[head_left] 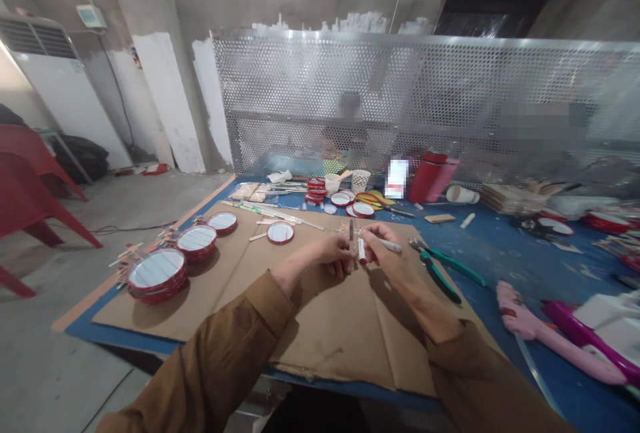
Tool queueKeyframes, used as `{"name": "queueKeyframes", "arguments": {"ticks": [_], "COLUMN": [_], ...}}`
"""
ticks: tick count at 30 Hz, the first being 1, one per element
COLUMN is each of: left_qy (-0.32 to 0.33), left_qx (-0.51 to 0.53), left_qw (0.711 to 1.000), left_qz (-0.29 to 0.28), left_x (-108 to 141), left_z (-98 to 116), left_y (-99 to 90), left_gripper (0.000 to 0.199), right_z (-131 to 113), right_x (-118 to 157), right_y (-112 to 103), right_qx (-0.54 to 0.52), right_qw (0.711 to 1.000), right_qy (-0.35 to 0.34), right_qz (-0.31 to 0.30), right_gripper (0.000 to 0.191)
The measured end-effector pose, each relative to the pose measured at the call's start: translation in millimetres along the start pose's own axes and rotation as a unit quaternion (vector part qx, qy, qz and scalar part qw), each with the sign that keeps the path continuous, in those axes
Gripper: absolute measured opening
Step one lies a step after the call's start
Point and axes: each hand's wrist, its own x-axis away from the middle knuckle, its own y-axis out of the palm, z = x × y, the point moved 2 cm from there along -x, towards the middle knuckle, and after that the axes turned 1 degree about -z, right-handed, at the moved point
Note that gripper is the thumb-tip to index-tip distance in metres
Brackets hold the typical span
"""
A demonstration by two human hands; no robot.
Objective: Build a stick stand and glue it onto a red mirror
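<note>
Over the brown cardboard (320,326), my left hand (336,256) has its fingers closed on a small patterned piece with a dark strip, too small to name. Close beside it on the right, my right hand (381,250) is closed around a white and grey marker (391,245). A small white piece with a red end (362,252) shows between the hands; which fingers hold it is unclear. Behind my left hand, a round red-rimmed lid (280,232) lies on the cardboard near wooden sticks (259,236).
Stacked red-rimmed discs (157,276) stand at the left. Green-handled pliers (440,276) and a pink glue gun (555,340) lie at the right. Along the back are paper cups (361,181), a lit phone (397,178), a red bottle (427,178) and a perforated metal screen (300,86).
</note>
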Motion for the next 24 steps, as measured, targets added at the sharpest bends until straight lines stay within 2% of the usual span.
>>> {"name": "queueKeyframes", "arguments": {"ticks": [15,24], "left_qy": [0.001,-0.003], "left_qx": [0.002,-0.003], "left_qw": [1.000,1.000], "left_qz": [-0.001,0.002], "left_x": [1.7,4.3], "left_z": [1.8,4.2], "left_y": [0.6,0.4], "left_gripper": [0.022,0.020], "right_z": [-4.2,3.3], "right_x": [1.1,-1.1], "right_y": [0.4,0.6], "right_qx": [0.000,-0.002], "right_qw": [1.000,1.000], "right_qy": [0.003,-0.002], "right_qz": [-0.004,-0.009], "right_gripper": [0.032,0.030]}}
